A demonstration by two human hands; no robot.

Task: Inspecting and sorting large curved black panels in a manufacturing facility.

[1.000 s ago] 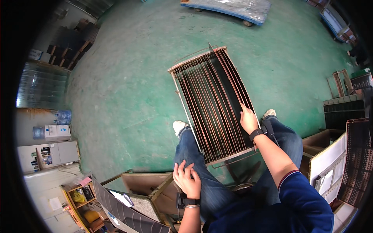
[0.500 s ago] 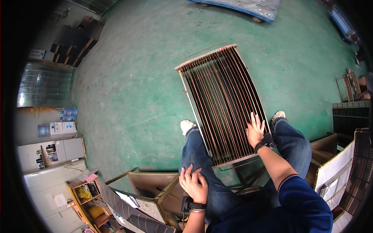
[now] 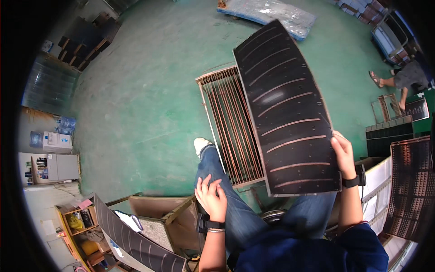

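Observation:
A long black panel [image 3: 285, 113] crossed by several pale, comb-like lines hangs tilted in front of me. My right hand [image 3: 343, 153] grips its right edge near the lower corner, thumb and fingers closed on it. Beneath and to the left of the panel is a rack of thin copper-coloured rods [image 3: 225, 122] in a metal frame; the panel hides the rack's right side. Whether panel and rack touch, I cannot tell. My left hand [image 3: 211, 198] rests over my left thigh, fingers apart, with nothing in it.
At my left leans another dark panel [image 3: 136, 240] beside a brown box [image 3: 158, 206]. More panels [image 3: 410, 186] stand at right. A flat cart [image 3: 272, 16] is at the far side. Another person [image 3: 410, 77] sits at far right. A water dispenser [image 3: 56, 141] stands left.
My right hand has left the rod rack and moved right, and now holds the black panel over it. My left hand stays by my thigh. The view has shifted slightly rightward.

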